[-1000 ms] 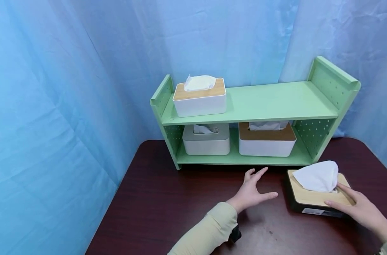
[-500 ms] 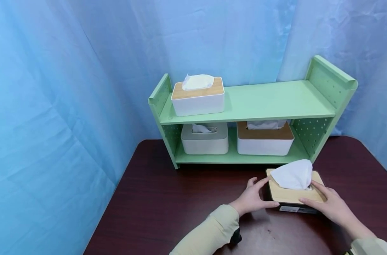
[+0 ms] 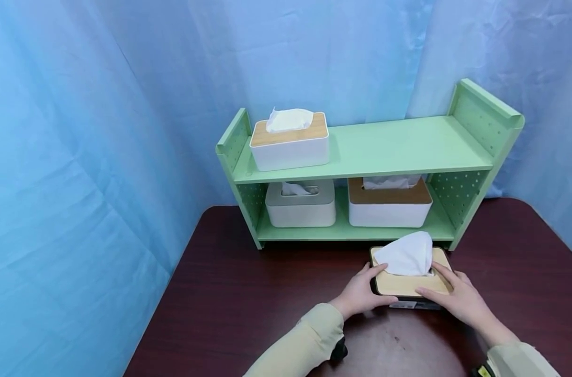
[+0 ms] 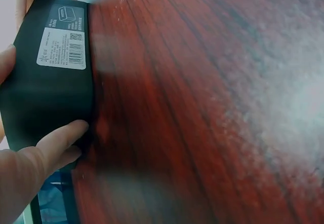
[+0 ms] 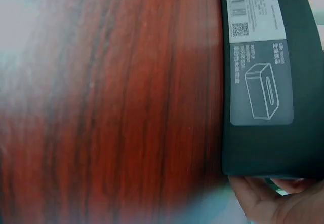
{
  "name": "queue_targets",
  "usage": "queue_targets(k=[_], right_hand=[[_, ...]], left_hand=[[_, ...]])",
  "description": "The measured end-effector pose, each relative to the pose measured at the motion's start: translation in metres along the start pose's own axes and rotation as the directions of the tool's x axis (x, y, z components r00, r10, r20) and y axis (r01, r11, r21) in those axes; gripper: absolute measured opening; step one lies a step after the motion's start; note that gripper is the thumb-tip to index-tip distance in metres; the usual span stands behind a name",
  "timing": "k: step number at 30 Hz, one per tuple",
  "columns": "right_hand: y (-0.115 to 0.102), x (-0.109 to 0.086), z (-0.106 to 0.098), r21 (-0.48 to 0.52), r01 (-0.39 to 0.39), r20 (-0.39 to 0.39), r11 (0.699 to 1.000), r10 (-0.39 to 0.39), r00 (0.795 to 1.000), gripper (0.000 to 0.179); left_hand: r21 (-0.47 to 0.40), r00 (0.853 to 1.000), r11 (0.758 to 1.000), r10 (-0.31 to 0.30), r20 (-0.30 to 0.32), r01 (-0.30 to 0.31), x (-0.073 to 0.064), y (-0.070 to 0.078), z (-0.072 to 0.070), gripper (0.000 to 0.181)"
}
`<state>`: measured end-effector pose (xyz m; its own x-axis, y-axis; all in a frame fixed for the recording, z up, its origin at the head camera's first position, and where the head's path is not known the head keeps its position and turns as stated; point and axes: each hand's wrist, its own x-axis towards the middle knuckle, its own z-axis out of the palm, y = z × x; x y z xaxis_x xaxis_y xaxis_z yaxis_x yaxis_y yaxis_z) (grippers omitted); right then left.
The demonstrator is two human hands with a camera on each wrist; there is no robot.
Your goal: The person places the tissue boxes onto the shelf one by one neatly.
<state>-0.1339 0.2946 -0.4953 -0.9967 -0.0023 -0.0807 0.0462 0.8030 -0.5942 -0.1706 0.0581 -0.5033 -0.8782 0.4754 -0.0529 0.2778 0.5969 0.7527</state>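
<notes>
A black tissue box with a pale wooden lid (image 3: 401,287) lies low at the dark red table, in front of the shelf's right half; a white tissue sticks up from its slot. My left hand (image 3: 362,293) holds its left end, thumb along the near side. Around the right end my right hand (image 3: 462,298) grips, with fingers over the lid's edge beside the tissue. The left wrist view shows the box's black side (image 4: 48,92) bearing a barcode label, with left fingertips against the end. In the right wrist view the right fingers (image 5: 268,203) wrap the other end.
Behind stands a green two-tier shelf (image 3: 408,149). A white tissue box with a wooden lid (image 3: 290,154) sits at its upper left. Below are a grey-lidded tissue box (image 3: 302,215) and a brown-lidded white one (image 3: 389,213). Blue curtains (image 3: 125,131) hang behind the table (image 3: 220,293).
The black tissue box has moved left along the table with my right hand. My left hand, apart from it a second ago, is now at its left end.
</notes>
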Motion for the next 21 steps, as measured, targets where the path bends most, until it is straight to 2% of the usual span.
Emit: queue_targets(k=[3,5,8,11,21], right_hand=[[0.003,-0.001,0.001,0.011,0.023,0.003,1.000,-0.024,1.000,0.086],[0.007,-0.002,0.001,0.025,0.069,-0.010,0.997,-0.068,0.998,0.084],[0.014,-0.004,0.002,0.045,0.163,-0.055,0.986,-0.160,0.986,0.081],[0.017,-0.006,0.003,0.052,0.223,-0.098,0.973,-0.218,0.971,0.081],[0.016,-0.004,0.006,0.090,0.220,-0.122,0.971,-0.208,0.970,0.079]], left_hand=[[-0.023,1.000,1.000,-0.017,0.006,0.017,-0.002,-0.004,-0.001,0.073],[-0.035,1.000,0.999,-0.025,0.009,0.025,-0.003,-0.005,-0.003,0.073],[-0.052,1.000,0.998,-0.031,0.006,0.031,-0.004,-0.005,-0.006,0.073],[-0.068,0.999,0.997,-0.037,0.008,0.038,-0.005,-0.005,-0.009,0.073],[-0.100,1.000,0.994,-0.031,0.005,0.031,-0.008,-0.012,-0.011,0.073]])
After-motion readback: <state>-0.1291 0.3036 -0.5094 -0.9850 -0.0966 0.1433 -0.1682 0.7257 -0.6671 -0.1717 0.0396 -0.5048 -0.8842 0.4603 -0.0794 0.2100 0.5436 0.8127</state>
